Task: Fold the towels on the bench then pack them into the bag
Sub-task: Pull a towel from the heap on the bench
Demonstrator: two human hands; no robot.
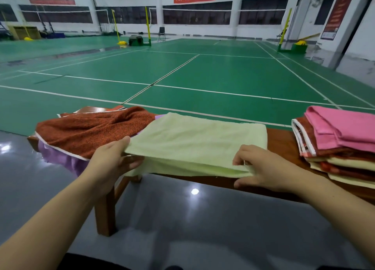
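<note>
Pale green towel (194, 141) lying folded flat across the wooden bench (282, 139), long axis running left to right between the two hands. Left hand (110, 164) pinching the near-left corner, thumb under the top layer, fingers curled over the edge. Right hand (263, 168) gripping the near-right corner, fingers curled tight into the fold, thumb low against the bench edge. Just past the left fingers, a rumpled rust-orange towel (91, 131) heaped over a purple one (58, 158), unfolded. Off beyond the right fingers, a neat folded stack (341, 156) with a pink towel (345, 129) on top. No bag anywhere in view. Green court floor (203, 77) behind.
</note>
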